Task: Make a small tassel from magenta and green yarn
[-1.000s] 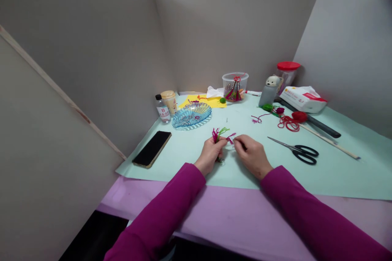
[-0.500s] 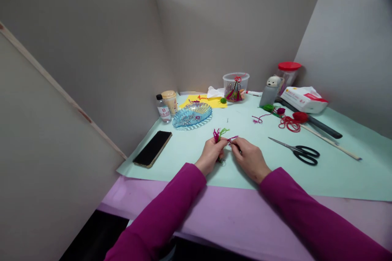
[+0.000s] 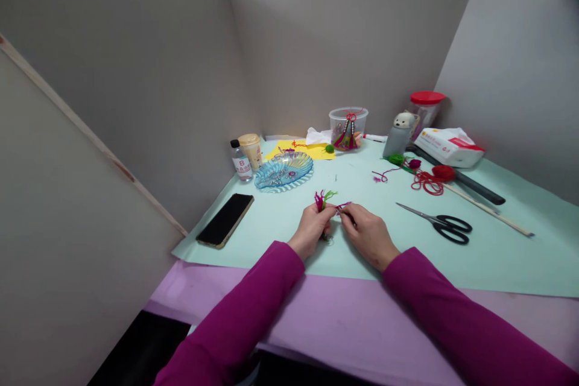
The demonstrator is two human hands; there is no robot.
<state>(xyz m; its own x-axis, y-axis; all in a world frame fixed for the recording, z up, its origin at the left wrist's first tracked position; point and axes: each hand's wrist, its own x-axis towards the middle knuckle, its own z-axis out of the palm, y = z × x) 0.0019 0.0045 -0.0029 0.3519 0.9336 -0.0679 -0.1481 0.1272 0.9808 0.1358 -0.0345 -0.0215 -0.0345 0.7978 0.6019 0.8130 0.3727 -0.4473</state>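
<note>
My left hand [image 3: 311, 227] is closed around a small bundle of magenta and green yarn [image 3: 322, 199], whose loose ends stick up above the fingers. A thin loop of something shows beneath that hand. Close beside it on the right, my right hand [image 3: 368, 234] is pinched near the bundle, with a short magenta strand [image 3: 344, 204] at its fingertips. Something small and dark shows under its fingers, too hidden to name. To the right of this hand, black-handled scissors [image 3: 439, 221] lie with their tips pointing left.
A blue shell-shaped dish [image 3: 271, 184] holding small beads sits beyond my hands. A phone [image 3: 226, 220], a bottle [image 3: 241, 164] and a cup [image 3: 251, 149] are on the left. Red yarn [image 3: 427, 184], a tissue pack [image 3: 449, 146] and a clear tub [image 3: 335, 126] stand farther back.
Almost nothing differs. Both hands keep their place and grip, with only a very slight shift at the fingertips.
</note>
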